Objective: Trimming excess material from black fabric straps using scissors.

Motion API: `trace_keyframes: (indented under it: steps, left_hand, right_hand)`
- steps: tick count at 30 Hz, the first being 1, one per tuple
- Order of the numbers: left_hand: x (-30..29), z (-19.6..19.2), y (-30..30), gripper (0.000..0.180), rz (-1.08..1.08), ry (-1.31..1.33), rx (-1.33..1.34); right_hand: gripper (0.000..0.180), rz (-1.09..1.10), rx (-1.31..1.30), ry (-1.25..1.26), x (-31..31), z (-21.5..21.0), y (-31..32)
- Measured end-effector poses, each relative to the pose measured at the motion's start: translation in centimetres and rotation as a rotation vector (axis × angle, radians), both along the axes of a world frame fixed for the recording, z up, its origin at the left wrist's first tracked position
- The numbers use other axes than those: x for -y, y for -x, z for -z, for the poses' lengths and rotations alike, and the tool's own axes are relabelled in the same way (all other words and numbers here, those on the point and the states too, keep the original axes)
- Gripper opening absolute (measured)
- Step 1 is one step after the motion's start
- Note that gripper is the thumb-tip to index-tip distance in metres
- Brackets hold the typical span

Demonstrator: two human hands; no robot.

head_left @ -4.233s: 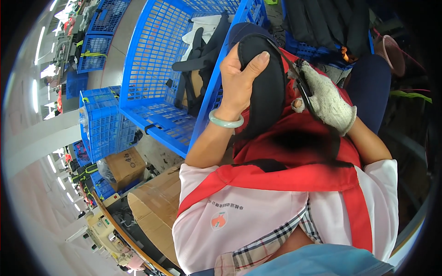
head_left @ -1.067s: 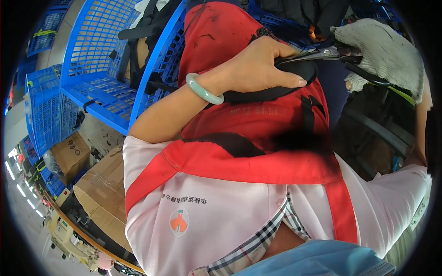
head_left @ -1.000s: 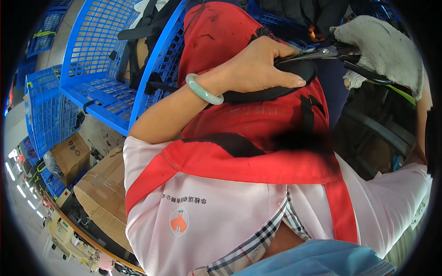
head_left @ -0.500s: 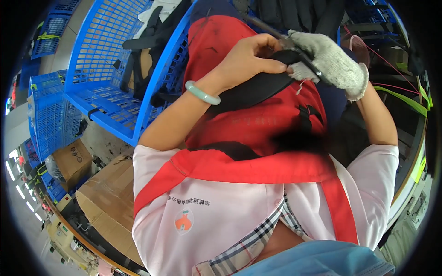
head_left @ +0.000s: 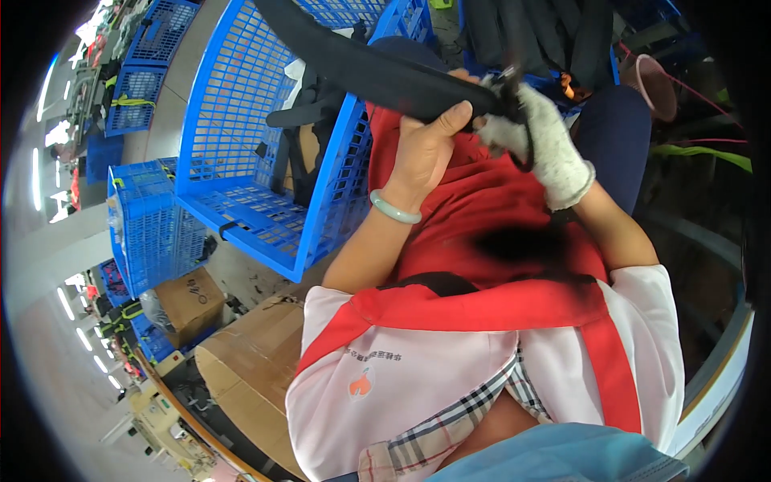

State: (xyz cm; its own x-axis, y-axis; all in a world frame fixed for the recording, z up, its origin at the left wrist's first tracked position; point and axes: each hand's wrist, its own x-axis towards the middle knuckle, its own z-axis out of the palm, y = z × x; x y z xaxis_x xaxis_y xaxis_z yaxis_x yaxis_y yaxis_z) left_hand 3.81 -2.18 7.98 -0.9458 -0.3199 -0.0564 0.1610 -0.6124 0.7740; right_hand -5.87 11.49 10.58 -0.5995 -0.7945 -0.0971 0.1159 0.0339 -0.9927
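Above red fabric bag (head_left: 498,209) on lap — bare left hand (head_left: 430,149) grips long black padded strap (head_left: 377,72); white-gloved right hand (head_left: 542,140) clenched at strap's end.

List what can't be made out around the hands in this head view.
- Tool in the right hand: only dark handles show beside the white glove; its working end is motion-blurred.
- Black strap: its upper end runs out of the top edge; its other end is hidden behind the gloved hand.
- Left hand: its fingers are hidden behind the strap.
- Blue basket: dark contents, too jumbled to identify.
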Motion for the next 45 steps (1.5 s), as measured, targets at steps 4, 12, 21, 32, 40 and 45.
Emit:
trace_keyframes:
  steps: [4, 12, 21, 32, 40, 45]
  left_hand:
    - [0.7, 1.8, -0.2, 0.023, -0.169, -0.151, 0.023]
    - [2.9, 4.2, -1.4, 0.028, -0.09, -0.258, 0.045]
    - [2.2, 3.5, -0.4, 0.023, -0.065, -0.196, 0.019]
    - [2.7, 3.1, -0.2, 0.025, -0.048, -0.164, 0.0]
    - [2.2, 3.2, -0.3, 0.027, -0.055, -0.105, 0.03]
    - [2.0, 3.2, -0.7, 0.028, -0.048, -0.109, 0.048]
  right_hand:
    - [0.045, -0.079, 0.139, -0.141, 0.0, 0.7, 0.1]
    - [0.041, -0.341, -0.56, -0.428, -4.6, 2.1, 2.3]
    - [0.071, -0.387, -0.646, -0.54, -5.3, 1.7, 2.5]
    - [0.069, -0.388, -0.422, -0.536, -4.6, 2.1, 2.3]
    - [0.036, -0.408, -0.412, -0.525, -3.9, 0.8, 1.8]
    - [0.036, -0.404, -0.167, -0.462, -4.3, 1.1, 2.4]
